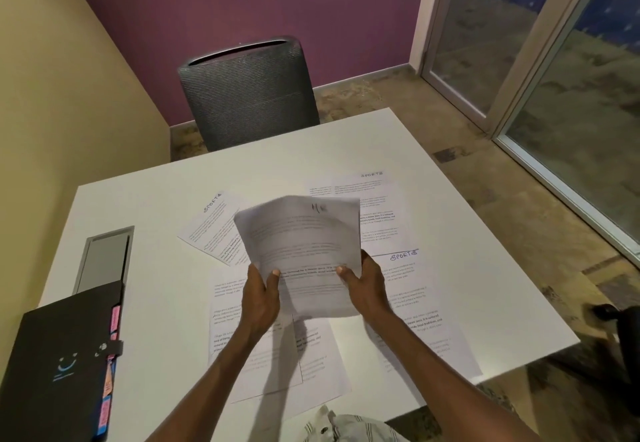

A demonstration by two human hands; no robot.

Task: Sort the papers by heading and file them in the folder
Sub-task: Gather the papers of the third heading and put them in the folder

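A small stack of printed papers (301, 244) is lifted above the white table (145, 199), blurred, its heading unreadable. My left hand (259, 298) grips its lower left edge, thumb on top. My right hand (365, 285) grips the lower right edge the same way. Loose sheets lie flat on the table: one headed SPORTS (211, 225) at the left, one headed SPORTS (377, 202) at the back right, one headed SPORTS (412, 289) at the right, and more sheets (263, 355) under my arms. The black folder (59, 369) lies closed at the front left, coloured tabs along its right edge.
A grey cable hatch (104, 258) is set in the table just behind the folder. A dark mesh chair (247, 91) stands at the far side. Glass doors (540, 60) line the right. The table's right edge runs close to the right-hand sheets.
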